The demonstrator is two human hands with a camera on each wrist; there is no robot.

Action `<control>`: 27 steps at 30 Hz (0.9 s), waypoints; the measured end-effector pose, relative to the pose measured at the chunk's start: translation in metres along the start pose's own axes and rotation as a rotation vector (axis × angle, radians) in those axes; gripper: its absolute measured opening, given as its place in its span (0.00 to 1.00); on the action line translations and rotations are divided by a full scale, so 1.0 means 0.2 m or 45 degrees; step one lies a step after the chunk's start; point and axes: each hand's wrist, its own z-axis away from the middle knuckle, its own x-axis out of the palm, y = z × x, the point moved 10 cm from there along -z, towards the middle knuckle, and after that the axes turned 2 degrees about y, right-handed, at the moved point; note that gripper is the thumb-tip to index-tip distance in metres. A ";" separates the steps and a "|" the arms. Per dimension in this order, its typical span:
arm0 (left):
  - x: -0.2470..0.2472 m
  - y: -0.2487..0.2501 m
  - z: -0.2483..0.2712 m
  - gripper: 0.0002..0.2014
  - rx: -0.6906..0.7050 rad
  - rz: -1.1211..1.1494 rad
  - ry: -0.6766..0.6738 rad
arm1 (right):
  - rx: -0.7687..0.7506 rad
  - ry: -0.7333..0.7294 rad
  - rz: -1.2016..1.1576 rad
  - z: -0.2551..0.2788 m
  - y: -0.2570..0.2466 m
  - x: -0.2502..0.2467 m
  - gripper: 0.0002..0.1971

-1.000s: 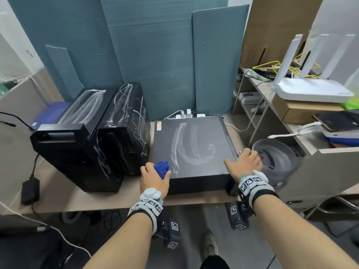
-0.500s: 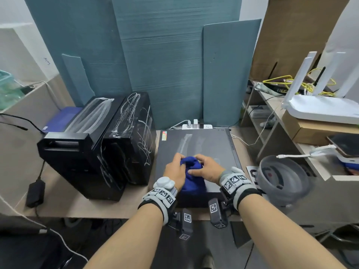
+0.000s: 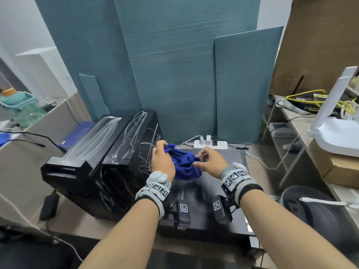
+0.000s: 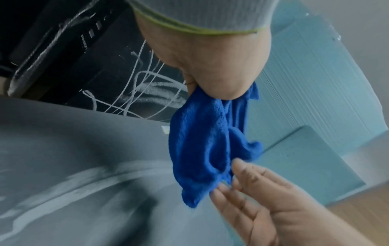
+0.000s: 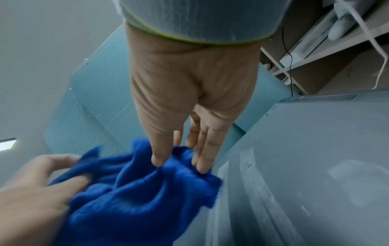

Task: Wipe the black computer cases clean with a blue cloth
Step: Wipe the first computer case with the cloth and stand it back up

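Head view: your left hand (image 3: 162,162) and right hand (image 3: 210,162) hold the blue cloth (image 3: 184,166) bunched between them, lifted just above the far half of the flat black case (image 3: 223,191) that lies on the desk (image 3: 77,220); two upright black cases (image 3: 108,162) stand just to its left, both scrawled with white marks, and a white power strip (image 3: 210,144) sits behind. Left wrist view: your left hand (image 4: 212,66) has its fingers closed over the top of the cloth (image 4: 204,149), which hangs limp in folds; the fingers (image 4: 240,168) of your right hand (image 4: 273,208) reach for its lower edge, though whether they pinch it is not clear here. Right wrist view: your right hand (image 5: 189,99) has thumb and fingertips (image 5: 201,166) clamped on a corner of the cloth (image 5: 134,191), while your left hand (image 5: 31,191) grips the opposite side. Handling, as judged: the cloth is light, soft and shapeless, so take it by corners or edges to spread it, then press a flat pad of it to the panel; the cases look rigid and heavy enough to stay put. Obscured: the left fingertips are buried in fabric, both wrist views are motion-blurred, and the flat case's near edge lies behind your forearms.
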 end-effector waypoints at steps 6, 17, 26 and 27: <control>0.17 -0.20 -0.05 0.11 -0.166 0.008 -0.256 | 0.096 -0.073 0.366 -0.16 0.26 -0.06 0.20; 0.60 -0.58 0.07 0.40 -0.179 -0.638 -0.664 | 0.230 -0.258 1.000 -0.23 0.61 -0.02 0.57; 0.82 -0.45 -0.12 0.35 0.039 -0.505 -0.758 | 0.289 -0.343 1.081 -0.22 0.66 0.03 0.55; 0.82 -0.45 -0.13 0.35 0.058 -0.512 -0.778 | 0.290 -0.349 1.080 -0.22 0.66 0.03 0.55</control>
